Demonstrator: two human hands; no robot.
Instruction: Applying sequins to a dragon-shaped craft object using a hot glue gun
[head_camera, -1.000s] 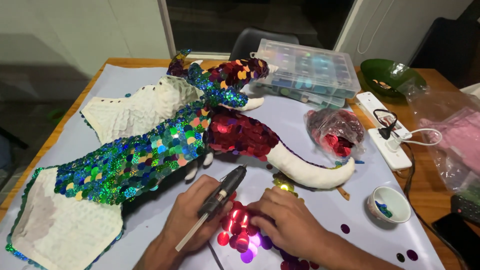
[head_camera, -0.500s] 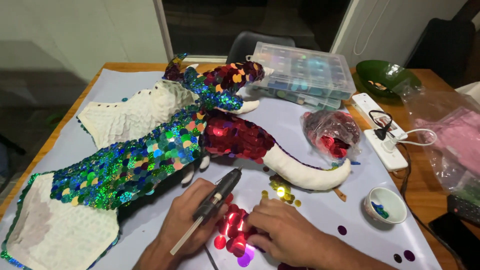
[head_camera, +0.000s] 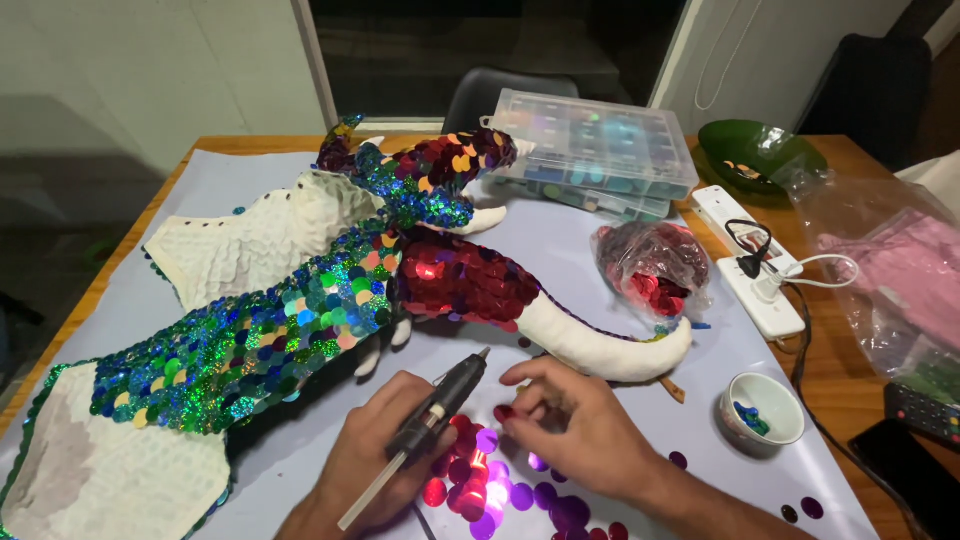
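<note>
A clear, lidded plastic organiser box (head_camera: 590, 150) of coloured compartments is sitting at twelve o'clock on the worktop. A crumpled clear bag of red sequins (head_camera: 652, 268) is lying at two o'clock. A large clear bag holding pink material (head_camera: 895, 265) is resting at three o'clock.

The left hand (head_camera: 375, 450) has its grip closed round a black glue gun (head_camera: 440, 402), nozzle aimed toward one o'clock, while the right hand (head_camera: 575, 425) pinches a red sequin (head_camera: 503, 412) just beside it, above loose red and purple sequins (head_camera: 490, 485). At eleven o'clock on the counter (head_camera: 850, 375) lies a sequined dragon figure (head_camera: 330, 290); a small white bowl (head_camera: 766, 409) sits at three o'clock.
</note>
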